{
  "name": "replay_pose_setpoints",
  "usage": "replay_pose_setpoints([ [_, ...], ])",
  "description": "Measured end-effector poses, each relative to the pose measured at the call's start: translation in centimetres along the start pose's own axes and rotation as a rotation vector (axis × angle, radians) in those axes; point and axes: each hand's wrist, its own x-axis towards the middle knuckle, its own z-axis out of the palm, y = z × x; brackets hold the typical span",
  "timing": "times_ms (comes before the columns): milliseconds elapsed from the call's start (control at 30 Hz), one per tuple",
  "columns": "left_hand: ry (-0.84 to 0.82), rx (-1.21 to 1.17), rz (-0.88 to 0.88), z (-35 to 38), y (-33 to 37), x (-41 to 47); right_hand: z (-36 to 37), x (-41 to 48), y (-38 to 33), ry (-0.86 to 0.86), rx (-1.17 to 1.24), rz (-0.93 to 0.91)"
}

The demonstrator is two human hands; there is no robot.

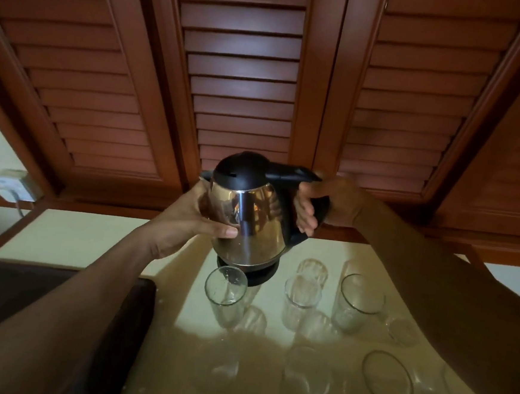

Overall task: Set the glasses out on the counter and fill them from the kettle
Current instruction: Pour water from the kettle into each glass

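Kettle (248,214) gripping with both hands: right hand (323,205) curling round handle (291,176), left hand (188,219) cupping steel body; spout pointing left, nearest glass (226,287) standing just below on desk (99,240).

Dim, warm indoor light reaches the pale bench (195,310), brightest in a patch around the base of the kettle (250,224), whose steel side shows glints and reflections. The arms (56,320) cast a broad shadow over the near glasses (307,371), which look soft and blurred. Wide-angle distortion splays the wooden shutters (242,86) outward at the edges.
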Motion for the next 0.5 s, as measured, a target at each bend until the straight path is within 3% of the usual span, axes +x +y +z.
replay_pose_setpoints([
  [267,-0.075,0.004,0.211,-1.3,7.5,-5.7,6.6,-3.1,-6.5,-0.13,0.066,-0.201],
  [500,-0.171,-0.008,0.285,-2.1,9.4,-12.4,14.4,-6.4,-7.1,-0.133,0.122,-0.273],
])
